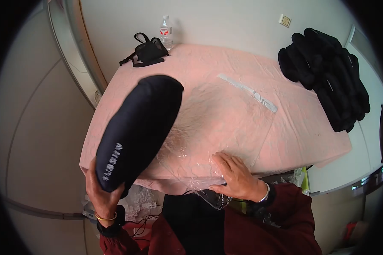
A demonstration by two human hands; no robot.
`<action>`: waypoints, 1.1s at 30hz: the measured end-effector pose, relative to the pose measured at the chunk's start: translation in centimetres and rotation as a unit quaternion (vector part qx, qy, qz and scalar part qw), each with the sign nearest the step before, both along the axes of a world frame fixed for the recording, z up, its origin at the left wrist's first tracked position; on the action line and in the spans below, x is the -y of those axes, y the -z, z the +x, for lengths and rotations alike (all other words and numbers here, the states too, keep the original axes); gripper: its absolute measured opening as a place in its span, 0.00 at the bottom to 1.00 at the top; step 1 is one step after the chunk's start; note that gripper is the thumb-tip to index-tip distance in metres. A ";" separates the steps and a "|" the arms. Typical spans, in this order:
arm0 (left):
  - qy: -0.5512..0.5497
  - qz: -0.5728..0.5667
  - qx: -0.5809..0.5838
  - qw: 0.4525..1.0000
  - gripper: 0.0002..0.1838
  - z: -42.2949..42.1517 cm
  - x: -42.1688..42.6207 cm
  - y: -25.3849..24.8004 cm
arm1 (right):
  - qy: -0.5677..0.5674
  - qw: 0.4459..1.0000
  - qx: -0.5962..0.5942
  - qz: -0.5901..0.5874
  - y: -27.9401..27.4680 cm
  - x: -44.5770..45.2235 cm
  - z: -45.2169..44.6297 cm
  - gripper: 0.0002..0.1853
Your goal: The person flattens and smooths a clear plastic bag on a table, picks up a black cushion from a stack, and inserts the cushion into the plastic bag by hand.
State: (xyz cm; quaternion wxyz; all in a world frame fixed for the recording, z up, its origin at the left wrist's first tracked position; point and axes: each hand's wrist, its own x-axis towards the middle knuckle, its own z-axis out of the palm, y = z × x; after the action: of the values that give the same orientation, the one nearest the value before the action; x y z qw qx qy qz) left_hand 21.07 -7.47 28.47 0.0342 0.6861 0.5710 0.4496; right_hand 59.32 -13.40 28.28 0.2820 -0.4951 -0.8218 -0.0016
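My left hand (104,191) grips the lower end of a dark, padded, cushion-like roll (136,127) with white lettering on its side. The roll is tilted, its far end raised above the table's left part. A clear plastic bag (225,127) lies flat on the pink cloth, with a white strip (251,93) along its far end. Its near end hangs crumpled over the table's front edge. My right hand (238,178) rests on the bag near that edge, fingers stretched out and thumb apart.
A pink cloth (310,127) covers the table. Several black padded rolls (327,76) are piled at the right. A black strappy item (149,52) and a water bottle (166,34) stand at the back left. Crumpled plastic (142,204) and cables lie below the front edge.
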 end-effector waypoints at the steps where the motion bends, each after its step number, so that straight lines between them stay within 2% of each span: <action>1: 0.018 -0.038 -0.074 0.996 0.49 0.2 0.1 -0.4 | 0.002 1.000 0.013 -0.007 0.1 -0.1 -0.1 0.32; 4: 0.004 -0.047 -0.074 0.996 0.52 1.1 -0.1 -1.1 | 0.006 0.999 0.039 -0.021 0.9 -0.5 -0.1 0.32; 7: 0.004 -0.056 -0.065 0.996 0.53 1.0 -0.1 -1.0 | -0.010 0.993 0.073 -0.093 1.4 -1.7 1.3 0.32; 10: 0.009 -0.069 -0.050 0.996 0.52 0.8 -0.2 -0.6 | -0.024 0.998 0.035 -0.052 0.9 -1.1 0.8 0.30; 13: 0.015 -0.002 -0.101 0.995 0.55 0.7 -0.1 -0.1 | -0.033 0.999 0.007 -0.026 -0.6 -0.9 -1.7 0.28; 15: 0.014 -0.008 -0.089 0.996 0.55 0.8 -0.1 0.2 | -0.033 0.999 -0.008 -0.005 -1.1 -1.0 -3.3 0.25; 19: 0.008 -0.009 -0.066 0.998 0.55 0.7 0.0 0.5 | 0.001 0.999 0.029 0.016 1.2 -2.8 -3.7 0.23; 27: 0.011 -0.007 -0.005 1.000 0.56 0.6 0.3 1.5 | -0.034 0.999 0.036 0.008 2.2 -3.9 -1.8 0.17; 31: 0.008 -0.019 0.035 0.999 0.56 0.3 0.6 2.4 | -0.018 0.998 0.031 -0.059 1.4 -4.4 -1.1 0.20; 33: 0.010 -0.016 0.031 0.999 0.56 0.2 0.5 2.4 | -0.031 0.998 0.017 -0.047 1.1 -3.9 -1.9 0.22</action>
State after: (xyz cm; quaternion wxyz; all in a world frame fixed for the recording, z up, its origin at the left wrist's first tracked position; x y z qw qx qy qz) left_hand 21.24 -7.97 26.06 0.0675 0.6770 0.5699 0.4608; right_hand 57.39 -9.54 27.18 0.2444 -0.4816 -0.8408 0.0371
